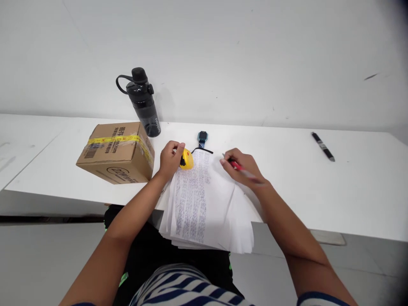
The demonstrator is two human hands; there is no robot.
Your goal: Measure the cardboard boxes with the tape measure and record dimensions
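My left hand [171, 159] is closed on a rounded yellow tape measure [187, 160] with black parts and a red spot, at the top left of a stack of paper [219, 212]. A thin black cord [204, 150] lies by it along the paper's upper edge. Dense rows of blue handwriting fill the sheet's left half; the right half is mostly white. In my right hand [244, 165] is a red pen [237, 165], its tip pointing up and left near the sheet's upper right. Its rear end is blurred.
Just beyond the paper lies a dark watch [202, 137] with a blue-green case. A taped cardboard box [116, 155] stands to the left, a black water bottle [145, 104] behind it. Far right on the white table [302, 191] rests a black and grey pen [323, 146]. The paper overhangs the front edge.
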